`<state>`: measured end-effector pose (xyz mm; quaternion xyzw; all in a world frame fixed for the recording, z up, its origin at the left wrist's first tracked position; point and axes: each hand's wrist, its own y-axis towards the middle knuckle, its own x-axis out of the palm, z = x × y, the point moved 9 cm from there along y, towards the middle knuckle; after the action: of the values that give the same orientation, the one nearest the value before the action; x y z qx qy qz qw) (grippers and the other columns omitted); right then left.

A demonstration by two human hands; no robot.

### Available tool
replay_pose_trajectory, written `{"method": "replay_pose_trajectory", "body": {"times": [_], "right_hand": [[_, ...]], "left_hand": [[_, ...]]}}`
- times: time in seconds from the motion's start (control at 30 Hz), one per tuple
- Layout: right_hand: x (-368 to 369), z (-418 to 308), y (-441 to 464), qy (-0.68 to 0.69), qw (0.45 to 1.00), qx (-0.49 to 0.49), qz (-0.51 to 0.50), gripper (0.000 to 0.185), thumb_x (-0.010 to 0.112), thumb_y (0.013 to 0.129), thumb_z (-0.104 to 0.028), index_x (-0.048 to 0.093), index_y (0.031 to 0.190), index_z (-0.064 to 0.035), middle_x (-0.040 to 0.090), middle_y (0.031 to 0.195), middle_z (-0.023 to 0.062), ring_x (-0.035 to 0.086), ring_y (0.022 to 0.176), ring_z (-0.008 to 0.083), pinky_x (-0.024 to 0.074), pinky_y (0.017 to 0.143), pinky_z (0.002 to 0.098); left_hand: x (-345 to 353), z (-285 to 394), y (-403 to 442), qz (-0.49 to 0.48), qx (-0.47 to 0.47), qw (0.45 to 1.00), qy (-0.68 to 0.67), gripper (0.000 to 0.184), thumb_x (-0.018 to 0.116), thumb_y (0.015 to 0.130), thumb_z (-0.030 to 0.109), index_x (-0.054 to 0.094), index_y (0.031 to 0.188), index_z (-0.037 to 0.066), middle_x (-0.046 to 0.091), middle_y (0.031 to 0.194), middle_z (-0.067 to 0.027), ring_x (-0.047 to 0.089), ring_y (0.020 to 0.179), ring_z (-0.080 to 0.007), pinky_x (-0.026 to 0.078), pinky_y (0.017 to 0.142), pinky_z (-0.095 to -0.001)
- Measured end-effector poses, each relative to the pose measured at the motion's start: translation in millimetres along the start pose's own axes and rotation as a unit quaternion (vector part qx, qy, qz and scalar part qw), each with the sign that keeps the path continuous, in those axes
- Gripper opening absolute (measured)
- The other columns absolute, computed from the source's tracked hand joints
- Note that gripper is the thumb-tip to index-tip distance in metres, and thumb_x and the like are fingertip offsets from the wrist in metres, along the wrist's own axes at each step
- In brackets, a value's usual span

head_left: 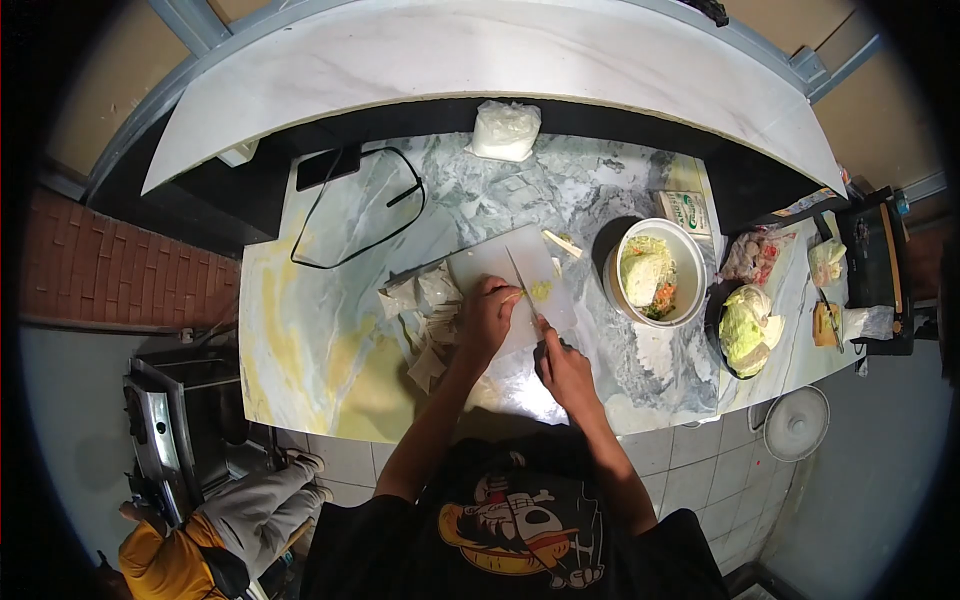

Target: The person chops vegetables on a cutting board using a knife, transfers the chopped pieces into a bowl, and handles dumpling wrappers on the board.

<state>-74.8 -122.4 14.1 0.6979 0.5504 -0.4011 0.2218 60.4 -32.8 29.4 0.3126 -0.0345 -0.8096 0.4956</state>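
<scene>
Open marble on the counter [300,345] left of the pale wrappers [428,370]; a hand passes there. Behind the cutting board [478,262], room up to the white bag [505,132]. Black strap [345,261] loops across the back left, in the way. Right: narrow gap between board and tub [701,275], pale sticks [563,244] at its rear; cabbage [748,335] crowds beyond. Knife [516,266] blocks between left hand [487,315] and right hand [568,370]. Clearance under the shelf [500,55] hard to judge.
</scene>
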Motion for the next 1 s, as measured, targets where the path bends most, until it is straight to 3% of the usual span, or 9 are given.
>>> {"method": "replay_pose_trajectory", "body": {"times": [0.3,0.6,0.9,1.0], "right_hand": [[3.1,3.1,2.4,-0.013,0.999,0.001,-0.031,0.067,0.059,0.086,-0.01,0.03,0.146,-0.0162,0.064,0.074,0.0246,0.062,0.069,0.0451,0.0503,0.065,0.0539],[2.3,-2.1,7.6,-0.011,0.998,0.01,-0.065,0.063,0.055,0.088,-0.011,0.03,0.146,-0.0144,0.064,0.089,0.0262,0.063,0.076,0.0463,0.0497,0.071,0.0552],[4.6,-1.3,17.8,-0.016,0.999,0.001,-0.046,0.059,0.054,0.089,-0.013,0.03,0.144,-0.0145,0.064,0.076,0.0267,0.063,0.072,0.047,0.0496,0.067,0.0555],[2.5,-4.9,20.6,-0.013,1.0,-0.023,-0.011,0.06,0.055,0.089,-0.013,0.031,0.144,-0.0158,0.061,0.067,0.0264,0.06,0.065,0.0483,0.048,0.063,0.0566]], "left_hand": [[1.5,-3.7,1.3,-0.005,-0.02,1.0,-0.022,0.012,0.066,0.08,0.001,0.069,0.092,0.0,0.062,0.089,-0.0133,0.062,0.083,-0.0342,0.05,0.074,-0.0408],[1.9,-7.0,1.4,-0.014,-0.02,1.0,-0.012,0.009,0.066,0.082,0.004,0.069,0.09,0.0,0.064,0.09,-0.0137,0.062,0.084,-0.0353,0.05,0.074,-0.0421],[5.0,-9.7,0.7,-0.025,-0.037,0.999,0.014,0.009,0.066,0.082,0.006,0.07,0.09,0.002,0.063,0.09,-0.0119,0.062,0.086,-0.0334,0.05,0.075,-0.0418],[3.4,-7.0,0.3,-0.023,-0.03,0.999,0.02,0.01,0.066,0.082,0.006,0.07,0.091,0.002,0.063,0.091,-0.0117,0.062,0.086,-0.0335,0.05,0.075,-0.0422]]}}
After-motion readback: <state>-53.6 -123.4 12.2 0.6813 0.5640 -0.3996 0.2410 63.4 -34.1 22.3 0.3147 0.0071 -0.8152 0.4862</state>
